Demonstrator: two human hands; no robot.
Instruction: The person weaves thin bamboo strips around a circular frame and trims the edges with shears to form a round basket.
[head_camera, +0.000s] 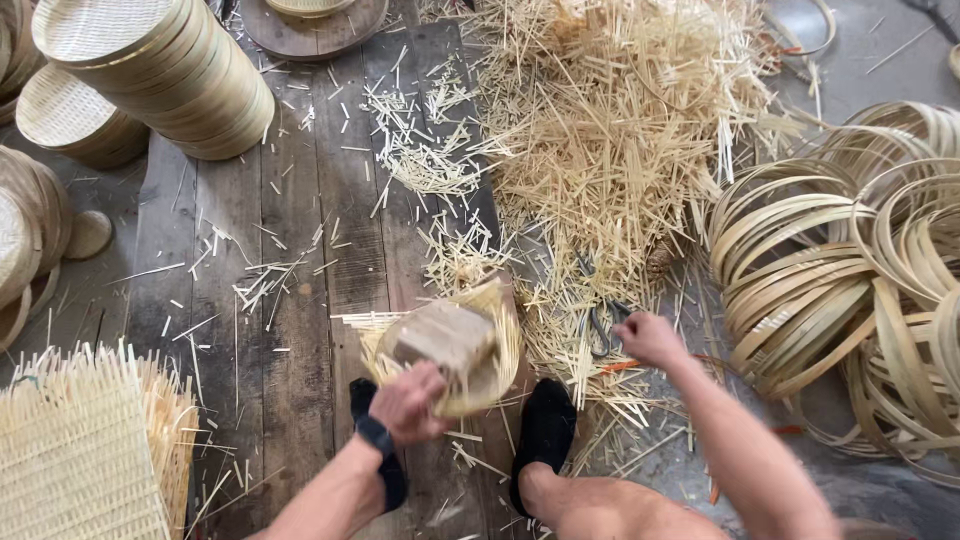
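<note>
My left hand (408, 402) fingers clamp the light, stiff woven tray (452, 350) by its rim; right hand (648, 338) fingers curl at the scissors (601, 325), grip unclear.

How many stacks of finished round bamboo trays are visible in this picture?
3. One tall leaning stack stands top left, a shorter stack sits beside it, and a third stack is cut by the left edge. More may be hidden outside the frame.

Motion-blurred wooden block (443, 340); scissors (603, 325) half-hidden under right hand (648, 338).
</note>
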